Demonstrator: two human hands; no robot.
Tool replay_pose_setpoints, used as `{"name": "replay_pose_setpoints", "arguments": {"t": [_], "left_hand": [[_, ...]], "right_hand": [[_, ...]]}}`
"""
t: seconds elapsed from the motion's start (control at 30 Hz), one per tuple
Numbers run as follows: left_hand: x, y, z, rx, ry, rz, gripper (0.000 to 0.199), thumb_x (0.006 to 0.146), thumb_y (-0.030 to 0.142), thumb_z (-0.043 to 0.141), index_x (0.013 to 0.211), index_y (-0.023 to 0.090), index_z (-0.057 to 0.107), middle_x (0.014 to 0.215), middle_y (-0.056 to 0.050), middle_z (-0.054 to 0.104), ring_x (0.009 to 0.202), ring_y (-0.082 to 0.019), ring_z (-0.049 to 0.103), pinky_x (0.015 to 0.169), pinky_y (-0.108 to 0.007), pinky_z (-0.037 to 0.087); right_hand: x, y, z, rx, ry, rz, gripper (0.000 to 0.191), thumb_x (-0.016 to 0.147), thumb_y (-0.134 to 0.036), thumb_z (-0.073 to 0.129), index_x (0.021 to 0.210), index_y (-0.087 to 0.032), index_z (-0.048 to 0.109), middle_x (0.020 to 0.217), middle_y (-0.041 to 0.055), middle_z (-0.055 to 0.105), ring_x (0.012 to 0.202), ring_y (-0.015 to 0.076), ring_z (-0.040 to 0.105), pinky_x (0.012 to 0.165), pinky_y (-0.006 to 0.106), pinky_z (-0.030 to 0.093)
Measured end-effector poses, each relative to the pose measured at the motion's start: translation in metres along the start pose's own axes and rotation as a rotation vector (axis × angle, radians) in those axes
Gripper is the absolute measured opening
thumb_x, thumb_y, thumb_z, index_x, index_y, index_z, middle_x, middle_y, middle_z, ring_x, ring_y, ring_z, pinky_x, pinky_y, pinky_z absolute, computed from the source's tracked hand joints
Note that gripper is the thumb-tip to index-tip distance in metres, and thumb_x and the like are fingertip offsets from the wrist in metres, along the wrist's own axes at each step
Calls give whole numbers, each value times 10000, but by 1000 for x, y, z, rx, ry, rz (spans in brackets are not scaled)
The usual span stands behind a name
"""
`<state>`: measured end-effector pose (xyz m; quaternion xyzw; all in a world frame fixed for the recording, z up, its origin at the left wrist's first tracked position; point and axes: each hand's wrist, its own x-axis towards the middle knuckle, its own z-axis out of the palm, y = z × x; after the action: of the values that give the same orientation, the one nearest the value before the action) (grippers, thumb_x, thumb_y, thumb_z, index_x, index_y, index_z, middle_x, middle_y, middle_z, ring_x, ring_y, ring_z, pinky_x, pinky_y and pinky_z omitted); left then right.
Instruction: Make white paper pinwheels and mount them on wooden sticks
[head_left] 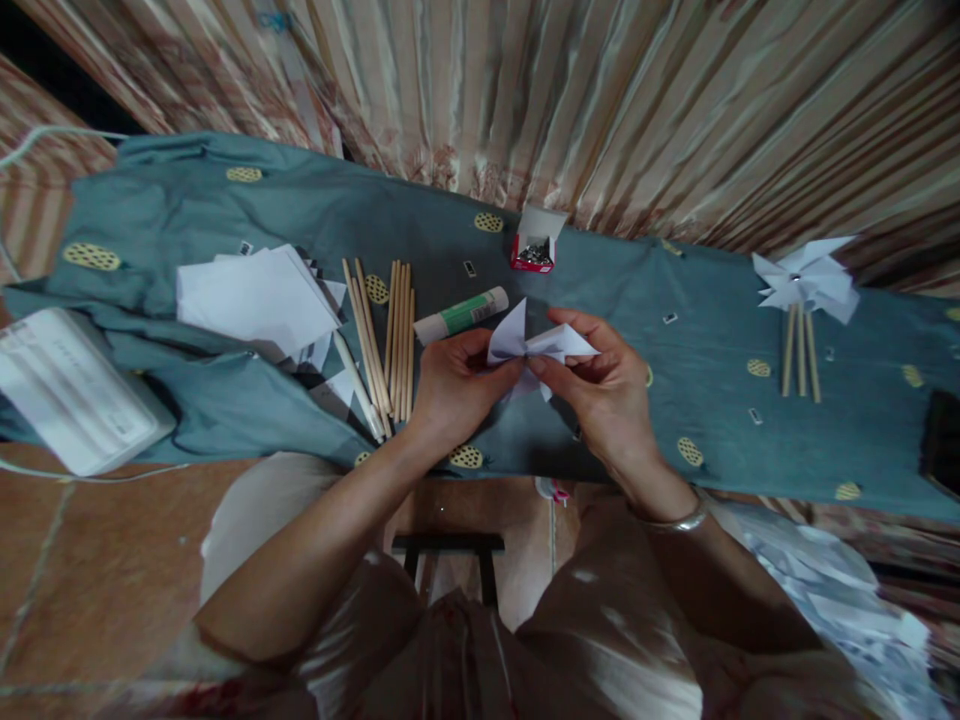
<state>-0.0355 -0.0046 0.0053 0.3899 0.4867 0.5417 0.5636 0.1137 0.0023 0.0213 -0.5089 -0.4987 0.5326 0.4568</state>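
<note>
A white paper pinwheel [510, 335] with folded blades is held between both hands above the near edge of the cloth-covered table. My left hand [454, 385] pinches it from the left, with the thumb near its centre. From the right, my right hand [611, 390] grips it, thumb at the centre and fingers behind a blade. Just beyond my left hand lies a green and white glue stick [465, 315]. An open red and white box [534, 255] of small metal pins stands farther back. Whether a pin is in the pinwheel's centre cannot be made out.
Left of my hands lie several wooden sticks [401, 340], a white pen [358, 388] and a stack of white paper [255, 300]. A white device [82, 390] sits at far left. At right are finished pinwheels [806, 280] on sticks. A dark object [941, 440] is at the right edge.
</note>
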Motion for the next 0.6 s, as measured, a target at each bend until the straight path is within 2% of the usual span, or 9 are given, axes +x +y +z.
{"name": "replay_pose_setpoints", "arguments": {"t": [0.47, 0.6], "left_hand": [[0, -4, -2, -10, -26, 16, 149, 664, 246, 819, 735, 163, 716, 683, 3, 691, 626, -137, 622, 587, -249, 488], [1, -6, -2, -41, -34, 8, 196, 656, 300, 843, 729, 171, 714, 677, 1, 694, 623, -138, 616, 582, -254, 494]], "right_hand": [[0, 1, -1, 13, -21, 15, 409, 711, -283, 822, 1069, -254, 627, 748, -51, 718, 608, 124, 652, 584, 269, 551], [2, 4, -1, 51, -17, -20, 399, 704, -270, 823, 1052, -260, 627, 822, -41, 740, 705, 135, 688, 660, 281, 572]]}}
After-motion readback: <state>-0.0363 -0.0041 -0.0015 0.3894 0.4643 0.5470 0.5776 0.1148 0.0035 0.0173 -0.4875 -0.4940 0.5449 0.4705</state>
